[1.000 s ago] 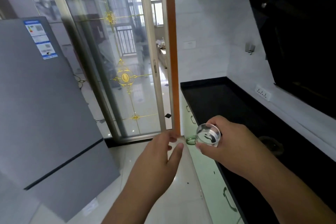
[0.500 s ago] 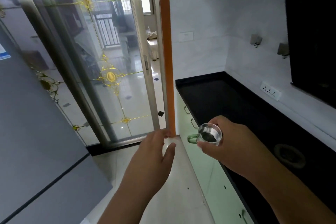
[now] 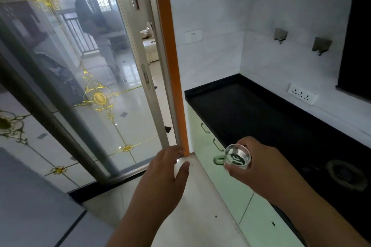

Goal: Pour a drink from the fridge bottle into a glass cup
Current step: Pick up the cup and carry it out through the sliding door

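We grip glass cup [image 3: 237, 157] in right hand [image 3: 259, 168], over black bench [image 3: 251, 110] front edge; left hand [image 3: 162, 176] released, empty; fridge [image 3: 30, 206] cut off.

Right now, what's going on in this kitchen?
A person stands by the black counter, holding a small glass cup with a green handle in the right hand; the cup looks empty. The left hand is open and holds nothing. No bottle is in view, so nothing has been poured yet.

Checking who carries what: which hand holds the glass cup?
The right hand grips the cup; the left hand is open and empty.
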Demonstrator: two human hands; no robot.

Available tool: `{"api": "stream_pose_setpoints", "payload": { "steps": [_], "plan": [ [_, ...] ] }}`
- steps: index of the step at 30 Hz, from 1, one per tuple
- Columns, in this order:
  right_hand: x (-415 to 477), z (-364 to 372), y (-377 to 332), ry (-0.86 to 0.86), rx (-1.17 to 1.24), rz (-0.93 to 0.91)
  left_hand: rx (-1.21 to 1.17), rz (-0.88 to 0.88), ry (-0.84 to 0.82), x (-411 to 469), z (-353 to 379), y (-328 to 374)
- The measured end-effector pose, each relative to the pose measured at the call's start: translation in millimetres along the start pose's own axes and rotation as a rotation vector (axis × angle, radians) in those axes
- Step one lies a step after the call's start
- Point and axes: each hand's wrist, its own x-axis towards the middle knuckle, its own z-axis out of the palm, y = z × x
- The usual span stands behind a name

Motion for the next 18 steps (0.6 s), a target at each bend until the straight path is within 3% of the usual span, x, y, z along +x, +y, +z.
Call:
{"api": "stream_pose_setpoints", "payload": {
  "steps": [18],
  "plan": [
    [264.0,21.8,-18.9,0.015,0.016,-0.087,0.029,-0.011,0.041,231.3,5.8,-50.2]
  ]
}}
